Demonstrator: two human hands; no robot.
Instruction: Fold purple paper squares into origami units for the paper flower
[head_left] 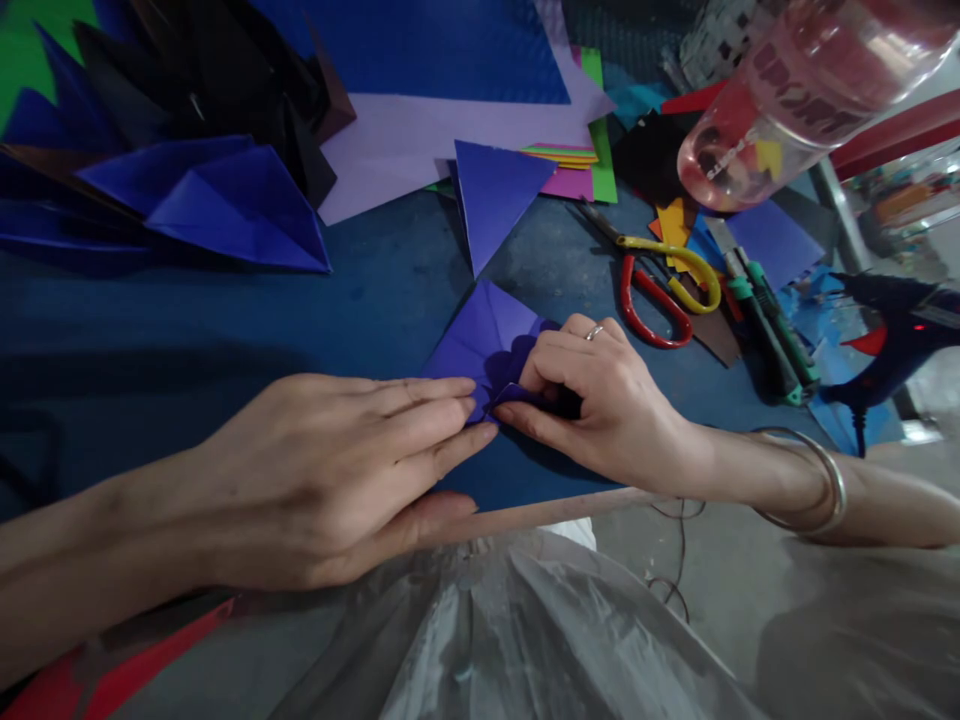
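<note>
A small purple-blue sheet of origami paper [480, 330] lies near the table's front edge, with creases across its face. My left hand [337, 470] rests flat over its left and lower part, fingers stretched out and fingertips on the paper. Opposite, my right hand [600, 390] pinches a lifted flap of the same paper between thumb and fingers; the fingers partly cover that corner. Just beyond the sheet stands a folded blue paper triangle [499, 200], its point towards me.
Scissors [660, 285] with red and yellow handles, green cutters [772, 320] and a glue gun [892, 340] lie on the right. A pink bottle [802, 100] stands behind them. Folded blue and black paper pieces [247, 205] fill the far left; paper sheets [420, 140] lie at the back.
</note>
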